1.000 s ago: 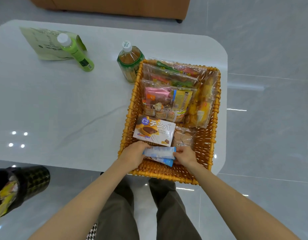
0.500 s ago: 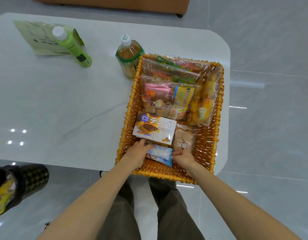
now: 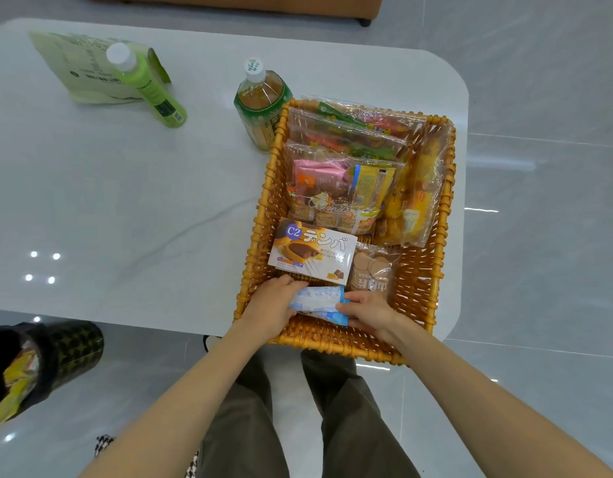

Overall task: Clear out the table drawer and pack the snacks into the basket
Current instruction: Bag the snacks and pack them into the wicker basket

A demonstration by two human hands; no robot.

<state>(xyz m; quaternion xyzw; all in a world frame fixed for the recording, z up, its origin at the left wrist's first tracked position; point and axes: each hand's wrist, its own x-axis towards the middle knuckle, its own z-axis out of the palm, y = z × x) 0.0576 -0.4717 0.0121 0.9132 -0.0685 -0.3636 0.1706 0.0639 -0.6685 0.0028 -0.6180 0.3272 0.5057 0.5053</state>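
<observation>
**Last packet going down at the basket's near end**

Since half a second ago we see almost nothing shifted: both hands stay on the blue-and-white packet (image 3: 318, 299), which sits at the same 6 o'clock end of the basket (image 3: 263, 201).

Head view: the left hand (image 3: 270, 308) has its grip curled over the packet's 9 o'clock end, and the right hand (image 3: 367, 310) has its grip pinched on the 3 o'clock end. The packet lies between them, just inside the near rim. The chocolate box (image 3: 312, 251) is at its 12 o'clock and the wafer bag (image 3: 372, 269) at 1 o'clock, both close. The basket stands on the counter (image 3: 126, 201).

To do this step well, we judge the packet should be laid flat in the bare strip in front of the box, pressed level, and both grips let go together so it does not roll. The drawer is out of view.
</observation>
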